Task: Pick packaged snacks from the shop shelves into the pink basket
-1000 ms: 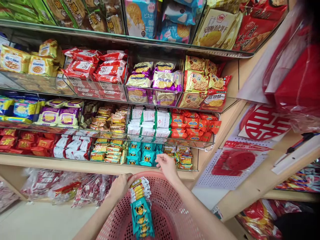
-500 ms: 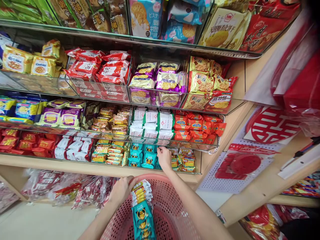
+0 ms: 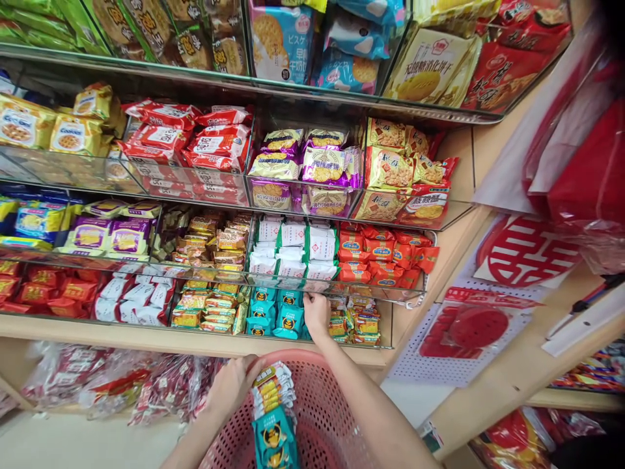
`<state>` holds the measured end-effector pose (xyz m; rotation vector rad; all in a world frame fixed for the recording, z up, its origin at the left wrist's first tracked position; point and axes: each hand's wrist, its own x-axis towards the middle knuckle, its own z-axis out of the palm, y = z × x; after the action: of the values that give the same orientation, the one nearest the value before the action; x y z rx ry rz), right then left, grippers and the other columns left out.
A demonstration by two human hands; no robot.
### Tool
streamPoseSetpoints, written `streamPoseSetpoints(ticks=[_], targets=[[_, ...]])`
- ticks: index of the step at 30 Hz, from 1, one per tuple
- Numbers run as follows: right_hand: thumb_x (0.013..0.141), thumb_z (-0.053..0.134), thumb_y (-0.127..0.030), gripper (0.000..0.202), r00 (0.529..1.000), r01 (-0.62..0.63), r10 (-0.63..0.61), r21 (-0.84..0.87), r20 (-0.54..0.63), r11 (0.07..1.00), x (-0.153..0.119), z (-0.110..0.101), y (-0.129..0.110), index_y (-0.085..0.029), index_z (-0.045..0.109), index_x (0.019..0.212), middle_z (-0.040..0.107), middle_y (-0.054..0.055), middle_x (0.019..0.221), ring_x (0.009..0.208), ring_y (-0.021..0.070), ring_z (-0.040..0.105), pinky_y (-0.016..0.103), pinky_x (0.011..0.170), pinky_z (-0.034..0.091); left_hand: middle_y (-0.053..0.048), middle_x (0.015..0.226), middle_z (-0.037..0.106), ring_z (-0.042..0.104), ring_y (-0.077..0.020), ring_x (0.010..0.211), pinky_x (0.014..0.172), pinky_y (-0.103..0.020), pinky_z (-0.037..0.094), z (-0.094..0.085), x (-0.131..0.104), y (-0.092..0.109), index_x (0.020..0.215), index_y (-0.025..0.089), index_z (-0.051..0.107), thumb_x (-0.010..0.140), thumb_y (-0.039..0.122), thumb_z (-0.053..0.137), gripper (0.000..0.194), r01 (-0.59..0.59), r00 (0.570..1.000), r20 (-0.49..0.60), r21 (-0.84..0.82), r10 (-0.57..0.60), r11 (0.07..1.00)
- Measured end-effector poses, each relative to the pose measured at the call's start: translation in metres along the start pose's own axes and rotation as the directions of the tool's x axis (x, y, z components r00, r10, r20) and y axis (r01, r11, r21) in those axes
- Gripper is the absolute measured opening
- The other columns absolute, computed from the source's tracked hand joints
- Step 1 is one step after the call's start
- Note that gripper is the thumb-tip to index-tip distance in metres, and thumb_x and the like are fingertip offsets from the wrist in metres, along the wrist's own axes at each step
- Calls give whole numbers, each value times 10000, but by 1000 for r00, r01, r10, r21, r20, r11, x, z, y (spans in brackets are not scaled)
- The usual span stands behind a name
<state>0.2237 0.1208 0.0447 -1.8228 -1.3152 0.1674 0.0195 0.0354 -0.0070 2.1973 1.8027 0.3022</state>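
Observation:
My left hand (image 3: 235, 384) is closed round the rim of a pink perforated plastic basket (image 3: 332, 407). In the basket lie a stack of small yellow-and-white snack packets (image 3: 272, 389) and some teal snack packets (image 3: 274, 438). My right hand (image 3: 317, 316) reaches over the basket into the lowest shelf compartment. Its fingers are curled at the right side of the teal packets on the shelf (image 3: 289, 320); the fingertips, and anything in them, are hidden. Yellow-and-green wrapped snacks (image 3: 359, 320) lie just right of this hand.
A clear shelf lip (image 3: 381, 291) runs just above my right hand. White-and-green packets (image 3: 293, 247) and orange-red packets (image 3: 375, 251) fill the tier above. Bagged red goods (image 3: 166, 384) lie under the shelf at left. Red packaged decorations (image 3: 476, 326) hang at right.
The view has shifted slightly. My right hand stays at the teal packets with its fingers a little further in behind the shelf lip. The left hand keeps its hold on the basket rim.

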Motion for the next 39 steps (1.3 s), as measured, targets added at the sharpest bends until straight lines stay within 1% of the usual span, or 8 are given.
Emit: streamPoseSetpoints(ticks=[2, 7, 12, 18, 22, 30, 34, 39], targets=[[837, 492, -253, 251, 1000, -1, 1, 12, -14, 1000, 0, 1, 1, -197, 735, 816, 719, 93, 728, 639, 201, 620, 264, 554, 337, -62, 942, 740, 684, -226, 915, 718, -262, 465, -1, -1, 1, 1014, 265, 662, 926, 470, 321, 407, -7, 1000, 4, -3, 7, 1000], [801, 518, -300, 249, 999, -7, 9, 50, -34, 999, 1, 2, 1, -205, 719, 688, 704, 86, 661, 599, 201, 601, 267, 530, 324, -55, 966, 739, 678, -212, 946, 747, -253, 462, -2, -3, 1, 1034, 266, 655, 930, 466, 321, 403, -12, 1000, -3, -16, 12, 1000], [761, 519, -331, 270, 998, -27, 32, 91, -49, 995, 2, 6, 2, -212, 695, 594, 672, 83, 572, 557, 205, 590, 271, 512, 319, -56, 918, 742, 683, -211, 928, 739, -250, 460, 0, -2, 0, 978, 259, 663, 932, 482, 300, 429, -20, 1000, -16, -26, 20, 999], [728, 513, -317, 246, 996, -43, 55, 155, -74, 987, 4, 12, 4, -209, 689, 592, 676, 91, 579, 567, 214, 595, 273, 519, 340, -58, 888, 743, 687, -224, 909, 709, -262, 460, -1, -3, 1, 951, 258, 658, 933, 497, 272, 454, -23, 1000, -22, -18, 23, 1000], [715, 499, -297, 241, 995, -36, 55, 215, -85, 976, 5, 14, 7, -205, 644, 546, 666, 77, 564, 539, 205, 576, 278, 539, 353, -57, 886, 742, 688, -217, 905, 702, -258, 460, -3, -5, 3, 933, 262, 657, 936, 504, 244, 478, -23, 999, -23, -21, 23, 1000], [740, 469, -310, 191, 992, 6, 40, 358, -121, 934, -2, 20, 16, -193, 602, 666, 670, 48, 609, 566, 184, 590, 272, 622, 410, -66, 913, 741, 685, -231, 914, 728, -275, 465, 0, -4, 0, 998, 265, 653, 931, 483, 291, 428, -7, 1000, -17, 4, 7, 1000], [754, 463, -323, 182, 990, 4, 53, 402, -133, 916, -7, 22, 19, -200, 578, 683, 659, 36, 596, 551, 178, 583, 267, 613, 414, -61, 912, 742, 684, -218, 913, 739, -266, 461, 2, -2, -4, 1000, 276, 655, 929, 488, 289, 429, 1, 1000, -28, 4, 0, 1000], [773, 460, -324, 181, 989, -2, 62, 415, -131, 910, -11, 20, 18, -200, 573, 705, 655, 35, 616, 562, 173, 577, 256, 598, 403, -66, 920, 740, 681, -215, 921, 738, -260, 457, 0, -4, -3, 1000, 264, 656, 932, 482, 282, 438, 12, 1000, -22, 22, -12, 1000]])
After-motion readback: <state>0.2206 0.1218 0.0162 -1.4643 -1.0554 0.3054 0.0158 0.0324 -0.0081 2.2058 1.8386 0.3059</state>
